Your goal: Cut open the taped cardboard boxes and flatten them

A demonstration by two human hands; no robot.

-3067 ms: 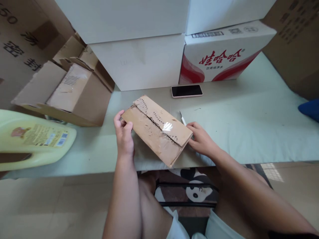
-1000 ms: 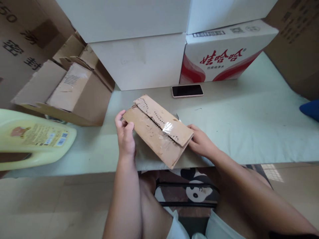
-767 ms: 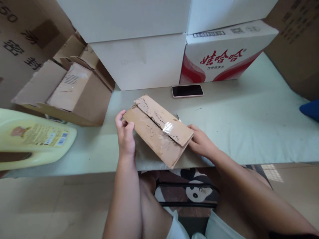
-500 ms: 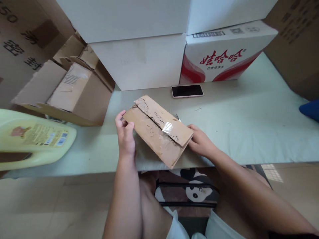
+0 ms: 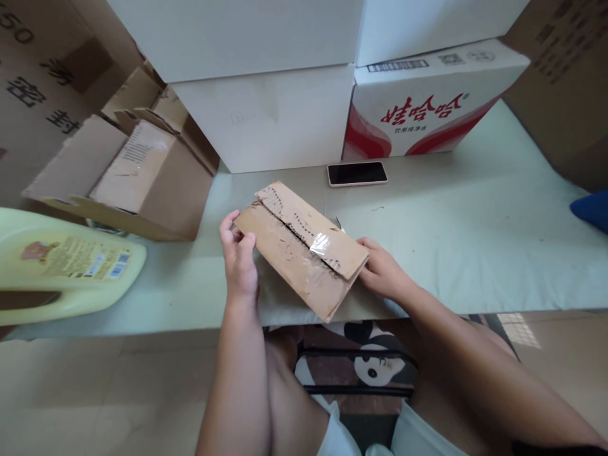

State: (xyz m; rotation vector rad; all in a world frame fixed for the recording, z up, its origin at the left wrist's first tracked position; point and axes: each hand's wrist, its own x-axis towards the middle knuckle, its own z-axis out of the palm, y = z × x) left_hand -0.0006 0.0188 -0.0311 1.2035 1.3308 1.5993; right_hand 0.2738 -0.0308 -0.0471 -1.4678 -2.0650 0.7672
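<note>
A folded-flat brown cardboard box [image 5: 289, 259] is held between my two hands, tilted over the front part of the table. Its upper flap looks torn, and a strip of clear tape [image 5: 320, 244] crosses the seam. My left hand [image 5: 240, 256] grips the box's left end, thumb on top and fingers around the edge. At the right end my right hand [image 5: 380, 269] is closed on the corner, its fingertips mostly hidden behind the cardboard. Something small, thin and dark [image 5: 339, 224] pokes out past the box's far edge; I cannot tell what it is.
A phone [image 5: 358, 173] lies on the green-covered table [image 5: 451, 234], before stacked white boxes [image 5: 266, 120] and a red-and-white carton [image 5: 418, 120]. Open cardboard boxes [image 5: 166, 183] and a yellow jug [image 5: 95, 266] stand left. A blue object [image 5: 591, 211] is at the right edge.
</note>
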